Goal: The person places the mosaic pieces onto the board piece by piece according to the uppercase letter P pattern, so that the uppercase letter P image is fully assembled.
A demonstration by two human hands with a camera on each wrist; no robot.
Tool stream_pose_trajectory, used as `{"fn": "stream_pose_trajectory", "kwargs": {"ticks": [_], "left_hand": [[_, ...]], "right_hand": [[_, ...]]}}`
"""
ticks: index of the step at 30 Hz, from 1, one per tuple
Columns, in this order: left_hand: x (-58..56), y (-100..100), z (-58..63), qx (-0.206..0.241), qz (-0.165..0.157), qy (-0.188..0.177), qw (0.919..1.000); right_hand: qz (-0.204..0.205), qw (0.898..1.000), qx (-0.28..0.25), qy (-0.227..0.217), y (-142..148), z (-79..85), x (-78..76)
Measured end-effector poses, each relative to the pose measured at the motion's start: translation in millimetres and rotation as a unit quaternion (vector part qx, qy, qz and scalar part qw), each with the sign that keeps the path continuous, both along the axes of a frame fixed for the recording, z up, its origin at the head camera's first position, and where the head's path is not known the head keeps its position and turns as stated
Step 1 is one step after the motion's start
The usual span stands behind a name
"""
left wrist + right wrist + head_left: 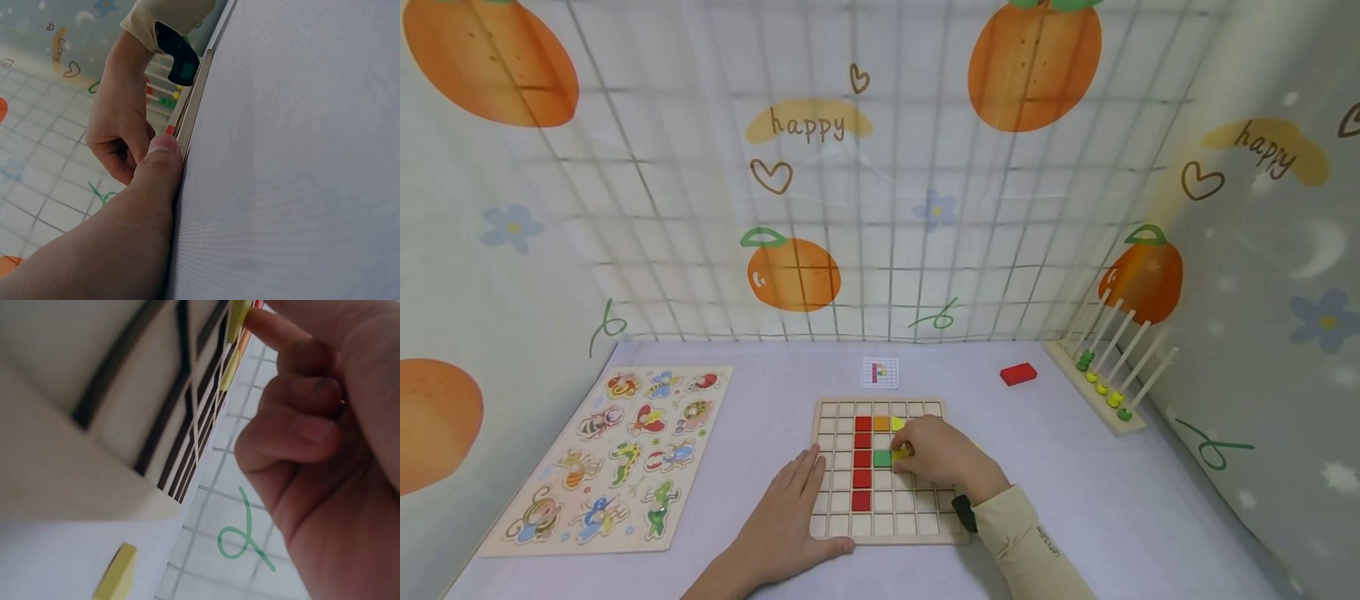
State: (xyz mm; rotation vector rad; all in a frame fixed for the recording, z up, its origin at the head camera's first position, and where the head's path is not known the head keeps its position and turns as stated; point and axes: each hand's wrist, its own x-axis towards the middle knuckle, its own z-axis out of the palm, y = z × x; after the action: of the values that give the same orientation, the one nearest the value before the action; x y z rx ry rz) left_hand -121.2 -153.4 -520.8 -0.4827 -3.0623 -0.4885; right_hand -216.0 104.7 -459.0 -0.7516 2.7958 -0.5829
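A wooden grid board (842, 537) lies in the middle of the table. Five would be a guess for its column of several red tiles (862, 459); an orange tile (882, 424), a green tile (882, 459) and a yellow tile (897, 423) sit to their right. Between thumb and index finger my right hand (943, 454) pinches another yellow tile (238, 319), right beside the green one; whether it is seated in its cell is hidden. My left hand (782, 521) rests along the board's left side with fingers straight, its thumb at the near edge.
Behind the board lies a small pattern card (880, 373). A red block (1018, 374) and a peg stand (1097, 387) with green and yellow beads are at the right. An insect puzzle board (606, 458) lies left. A loose yellow piece (115, 573) shows beside the grid board.
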Motion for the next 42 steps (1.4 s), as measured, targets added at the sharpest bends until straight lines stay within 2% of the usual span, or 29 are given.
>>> {"fn": "stream_pose_trajectory", "kwargs": {"ticks": [8, 16, 22, 31, 37, 42], "left_hand": [[0.3, 0.4, 1.2, 0.0, 0.002, -0.005, 1.0], [-0.2, 0.3, 1.6, -0.003, 0.003, -0.004, 1.0], [-0.4, -0.3, -0.5, -0.003, 0.0, 0.001, 1.0], [-0.2, 0.2, 2.2, -0.004, 0.001, 0.0, 1.0], [-0.2, 0.8, 2.2, -0.002, 0.003, -0.002, 1.0], [0.9, 0.7, 2.8, 0.002, 0.001, -0.004, 1.0]], "right_hand": [[-0.005, 1.0, 0.001, -0.002, 1.4, 0.8, 0.4], [0.004, 1.0, 0.01, 0.017, 1.9, -3.3, -1.5], [-0.002, 1.0, -0.009, 0.014, 7.5, -3.9, -2.6], [-0.027, 0.999, -0.047, -0.004, 29.1, 5.3, -8.2], [-0.064, 0.996, -0.064, -0.017, 45.6, 12.7, -10.7], [-0.08, 0.994, -0.07, -0.023, 60.8, 15.0, -12.2]]}}
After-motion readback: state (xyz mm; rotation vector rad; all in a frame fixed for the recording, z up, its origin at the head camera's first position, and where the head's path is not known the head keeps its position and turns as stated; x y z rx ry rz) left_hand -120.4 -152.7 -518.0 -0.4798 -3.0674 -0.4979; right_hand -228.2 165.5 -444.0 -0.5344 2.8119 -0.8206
